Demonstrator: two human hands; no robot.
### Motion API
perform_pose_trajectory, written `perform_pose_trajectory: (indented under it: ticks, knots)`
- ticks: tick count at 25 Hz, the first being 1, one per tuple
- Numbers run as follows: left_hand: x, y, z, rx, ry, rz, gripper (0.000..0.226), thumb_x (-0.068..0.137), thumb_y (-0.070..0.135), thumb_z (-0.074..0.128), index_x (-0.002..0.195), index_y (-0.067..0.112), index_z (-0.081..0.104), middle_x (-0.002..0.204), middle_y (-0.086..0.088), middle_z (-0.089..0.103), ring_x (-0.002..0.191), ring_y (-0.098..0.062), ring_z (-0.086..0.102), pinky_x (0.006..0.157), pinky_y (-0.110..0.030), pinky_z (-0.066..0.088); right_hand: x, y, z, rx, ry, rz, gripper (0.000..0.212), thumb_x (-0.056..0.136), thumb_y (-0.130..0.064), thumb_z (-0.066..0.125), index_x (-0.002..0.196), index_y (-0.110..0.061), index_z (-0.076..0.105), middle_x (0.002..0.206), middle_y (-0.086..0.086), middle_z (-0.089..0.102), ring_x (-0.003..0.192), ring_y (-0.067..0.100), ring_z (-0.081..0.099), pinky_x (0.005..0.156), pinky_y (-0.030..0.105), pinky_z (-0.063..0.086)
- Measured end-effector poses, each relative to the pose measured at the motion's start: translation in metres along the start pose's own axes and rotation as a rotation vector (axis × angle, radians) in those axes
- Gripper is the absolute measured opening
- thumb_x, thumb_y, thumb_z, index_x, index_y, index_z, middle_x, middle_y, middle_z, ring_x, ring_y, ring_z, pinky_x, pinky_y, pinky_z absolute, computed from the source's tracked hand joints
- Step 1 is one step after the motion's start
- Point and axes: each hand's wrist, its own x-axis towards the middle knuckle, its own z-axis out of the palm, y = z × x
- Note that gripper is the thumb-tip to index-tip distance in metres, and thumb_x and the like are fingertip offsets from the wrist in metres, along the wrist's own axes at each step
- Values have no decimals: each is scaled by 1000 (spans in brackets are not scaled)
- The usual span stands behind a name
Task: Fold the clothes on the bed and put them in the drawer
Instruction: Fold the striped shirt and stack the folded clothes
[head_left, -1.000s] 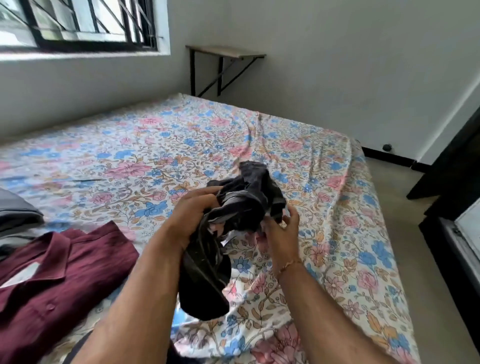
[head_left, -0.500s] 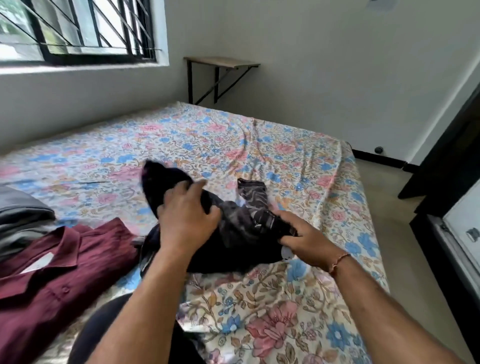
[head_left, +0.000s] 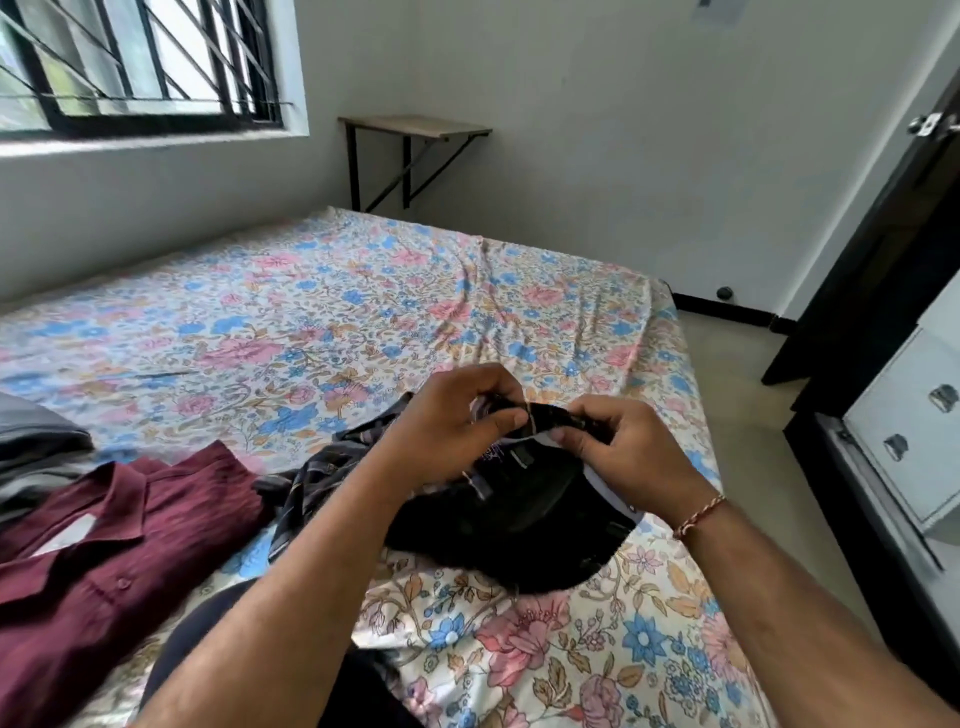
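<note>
A black garment (head_left: 514, 525) with a striped lining lies crumpled on the floral bed sheet (head_left: 322, 322) near the bed's right edge. My left hand (head_left: 447, 426) and my right hand (head_left: 618, 447) each pinch its upper hem, a short stretch of dark fabric pulled taut between them just above the bed. A maroon shirt (head_left: 104, 551) lies spread flat at the left. A white drawer unit (head_left: 914, 431) with metal handles stands at the right, beside the bed.
Grey folded cloth (head_left: 36, 447) sits at the far left edge. A small wall-mounted shelf (head_left: 415, 127) hangs beyond the bed's far corner. A dark door (head_left: 878, 249) stands at the right, with a strip of floor (head_left: 737, 384) between bed and drawers.
The black garment has come down from the air onto the bed. Both hands have shifted to its upper edge and now pinch the hem between them.
</note>
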Motion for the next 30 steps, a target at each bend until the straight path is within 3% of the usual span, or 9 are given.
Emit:
perform_pose_trajectory:
  ticks: [4, 7, 10, 13, 18, 20, 24, 27, 30]
  knots:
    - [53, 44, -19, 94, -196, 65, 8, 102, 18, 64, 98, 21, 58, 76, 14, 62, 67, -3, 52, 67, -24, 44, 29, -41, -66, -414, -174, -38, 28, 82, -38, 85, 71, -24, 63, 65, 0, 58, 64, 10, 53, 63, 35, 44]
    - [93, 77, -46, 328, -427, 39, 15, 94, 24, 78, 104, 18, 69, 63, 20, 66, 53, 5, 53, 58, -15, 41, 43, -71, -106, -798, -275, 82, 30, 78, -36, 85, 63, -37, 60, 60, -9, 57, 60, 5, 53, 56, 24, 41]
    - [126, 101, -86, 418, -458, 1, 26, 83, 36, 88, 94, 15, 76, 64, 14, 67, 52, 1, 54, 53, -16, 43, 38, -82, -137, -276, -34, 129, 12, 77, -13, 88, 80, -17, 78, 65, 5, 65, 62, 8, 57, 60, 23, 43]
    - [135, 87, -118, 521, -469, -29, 23, 83, 34, 88, 90, 16, 76, 72, 11, 69, 64, -4, 58, 66, -26, 49, 27, -77, -149, 455, 254, 198, 28, 77, 11, 78, 99, -3, 71, 84, 11, 70, 70, 18, 66, 64, 23, 57]
    - [126, 58, -124, 61, -56, -138, 17, 98, 24, 67, 87, 11, 67, 70, -1, 61, 67, -15, 55, 68, -36, 44, 21, -65, -154, 838, 365, 265, 56, 77, 6, 74, 130, -7, 62, 103, 20, 70, 75, 23, 72, 68, 31, 64]
    - [132, 62, -124, 94, -6, -123, 33, 92, 39, 71, 93, 6, 66, 76, -12, 63, 69, -18, 57, 70, -36, 45, 23, -63, -166, 773, 351, 188, 59, 83, 5, 70, 137, -18, 62, 95, 16, 70, 75, 20, 70, 76, 28, 62]
    - [148, 94, -144, 156, -141, -182, 17, 94, 15, 77, 109, 18, 70, 95, -9, 77, 80, -15, 67, 76, -33, 54, 28, -70, -193, 402, 277, 10, 41, 97, 5, 61, 127, -20, 72, 111, 3, 77, 109, 19, 69, 103, 23, 51]
    - [159, 113, -160, 362, -40, -208, 21, 89, 25, 83, 106, 21, 72, 94, -3, 74, 87, -22, 71, 71, -29, 52, 33, -79, -201, -58, 394, -59, 25, 96, -3, 69, 108, -21, 81, 104, -8, 79, 105, 3, 70, 94, 12, 50]
    - [166, 116, -163, 250, 34, -350, 30, 91, 19, 80, 115, 20, 63, 94, -10, 66, 72, -24, 62, 59, -27, 45, 36, -89, -209, -122, 544, -56, 18, 87, -9, 81, 95, -24, 84, 88, -10, 78, 84, -2, 70, 79, 10, 50]
